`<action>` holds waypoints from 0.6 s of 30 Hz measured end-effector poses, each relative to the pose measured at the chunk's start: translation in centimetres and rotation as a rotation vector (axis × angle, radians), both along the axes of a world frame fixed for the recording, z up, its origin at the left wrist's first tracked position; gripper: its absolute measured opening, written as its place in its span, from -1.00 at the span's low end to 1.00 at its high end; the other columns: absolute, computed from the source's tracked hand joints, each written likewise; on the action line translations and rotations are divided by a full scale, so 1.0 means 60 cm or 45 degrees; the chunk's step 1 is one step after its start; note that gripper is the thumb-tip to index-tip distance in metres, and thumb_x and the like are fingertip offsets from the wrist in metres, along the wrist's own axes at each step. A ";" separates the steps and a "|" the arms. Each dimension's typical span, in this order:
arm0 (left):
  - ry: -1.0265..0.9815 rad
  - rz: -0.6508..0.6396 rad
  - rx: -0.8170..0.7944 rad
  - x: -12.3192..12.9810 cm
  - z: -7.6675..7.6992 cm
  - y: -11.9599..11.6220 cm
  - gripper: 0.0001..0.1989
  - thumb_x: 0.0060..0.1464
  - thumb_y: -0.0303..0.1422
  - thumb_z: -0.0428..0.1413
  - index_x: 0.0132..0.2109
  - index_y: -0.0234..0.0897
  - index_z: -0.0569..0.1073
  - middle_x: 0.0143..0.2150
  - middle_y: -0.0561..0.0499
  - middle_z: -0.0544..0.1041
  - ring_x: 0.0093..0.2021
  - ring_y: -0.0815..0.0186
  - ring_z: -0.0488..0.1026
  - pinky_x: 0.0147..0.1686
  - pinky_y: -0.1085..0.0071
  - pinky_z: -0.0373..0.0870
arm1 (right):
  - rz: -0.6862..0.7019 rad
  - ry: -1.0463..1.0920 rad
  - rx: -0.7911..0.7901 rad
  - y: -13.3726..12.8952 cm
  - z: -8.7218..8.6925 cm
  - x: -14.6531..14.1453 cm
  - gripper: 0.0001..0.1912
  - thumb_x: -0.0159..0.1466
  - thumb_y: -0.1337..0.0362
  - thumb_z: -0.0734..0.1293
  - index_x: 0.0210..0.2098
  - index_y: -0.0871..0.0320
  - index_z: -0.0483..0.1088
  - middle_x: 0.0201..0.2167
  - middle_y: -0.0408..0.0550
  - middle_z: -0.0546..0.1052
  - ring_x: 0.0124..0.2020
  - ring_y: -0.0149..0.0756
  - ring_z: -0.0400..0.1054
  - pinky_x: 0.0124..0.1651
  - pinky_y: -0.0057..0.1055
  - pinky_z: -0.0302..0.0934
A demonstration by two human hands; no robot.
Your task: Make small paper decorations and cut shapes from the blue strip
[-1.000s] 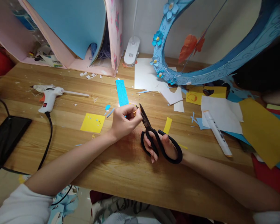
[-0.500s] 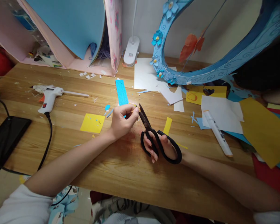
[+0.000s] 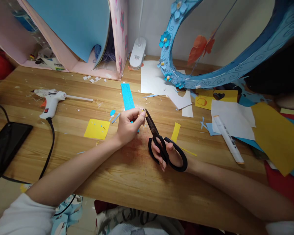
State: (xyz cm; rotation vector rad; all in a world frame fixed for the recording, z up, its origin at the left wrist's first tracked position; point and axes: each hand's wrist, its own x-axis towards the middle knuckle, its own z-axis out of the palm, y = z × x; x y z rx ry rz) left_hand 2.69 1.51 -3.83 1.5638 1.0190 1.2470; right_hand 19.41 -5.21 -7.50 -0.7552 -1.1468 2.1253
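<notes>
My left hand [image 3: 129, 125] pinches a small piece of yellow paper [image 3: 142, 112], mostly covered by the thumb and fingers. In my right hand [image 3: 169, 155] are black-handled scissors [image 3: 159, 136], fingers and thumb through the loops. Their tips reach up beside my left fingertips, at the yellow paper; whether the blades touch it I cannot tell. Just beyond my left hand lies a blue paper strip [image 3: 127, 96] with drawn outlines. A yellow paper square [image 3: 97, 129] with tiny scraps on it rests to the left. A short yellow strip [image 3: 176, 132] sits behind the scissors.
A white glue gun [image 3: 50, 99] with its cord lies at left, near a black tablet-like object [image 3: 11, 147]. A white marker [image 3: 229, 140] and coloured paper sheets [image 3: 276, 133] cover the right side. A blue flower-trimmed ring [image 3: 169, 55] and a pink shelf [image 3: 121, 42] stand behind.
The scissor handles have come slightly closer together and shifted a little left with my right hand. My left hand has barely moved and keeps its pinch.
</notes>
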 end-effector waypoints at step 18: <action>-0.102 -0.018 -0.062 0.003 -0.009 0.005 -0.61 0.12 -0.21 0.02 -0.60 -0.27 0.21 -0.63 0.13 0.17 -0.60 0.47 0.09 -0.59 0.48 0.05 | -0.002 0.078 -0.038 0.007 0.019 -0.007 -0.28 -0.07 -0.44 0.15 -0.46 0.15 0.21 -0.71 -0.29 0.28 -0.81 -0.58 0.10 -0.73 -0.59 0.26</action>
